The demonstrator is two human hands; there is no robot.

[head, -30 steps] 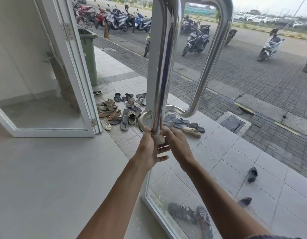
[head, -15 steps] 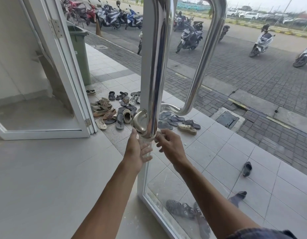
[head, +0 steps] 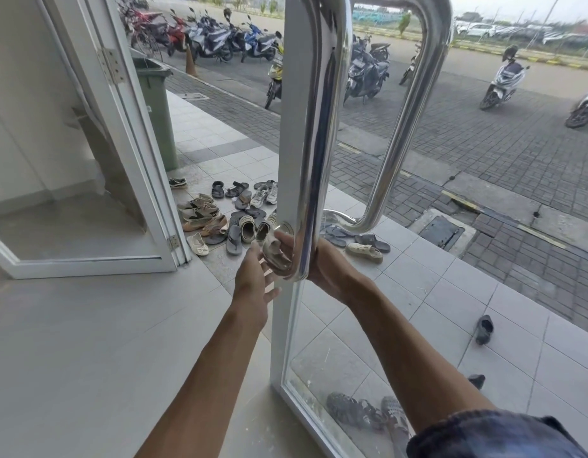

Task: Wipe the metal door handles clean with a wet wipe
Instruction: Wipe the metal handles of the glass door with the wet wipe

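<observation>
Far left, away from the job: a green bin [head: 155, 110] behind the open white door leaf, and a scatter of shoes [head: 220, 219] on the tiles.

Next, the left hand [head: 253, 282]. Hovers with fingers spread and relaxed, gripping nothing, fingertips just beside the lower bend of the near handle [head: 319, 127]. Cannot tell whether touching the metal or just short of it.

Then the near handle itself, a thick polished steel tube fixed upright on the white door frame [head: 281, 325] and curving into its mount at the bottom. Probably rigid and immovable, so no need to support it. Smooth, and likely slick once wet. Best taken by wrapping the wipe around the tube and sliding along its length, with extra care at the bend and around the mount.

Right of the tube, the right hand [head: 329, 266]. Sits behind the bottom end, palm toward the metal, fingers mostly hidden by the tube. Impossible to say whether curled around it or pinching anything.

No wet wipe to be made out anywhere; possibly tucked behind the tube. Skin-coloured shapes on the bend read as reflections, though not with certainty.

Farther right, through the glass, the outer handle [head: 415, 110]. Tops of both handles cut off by the upper edge.
</observation>
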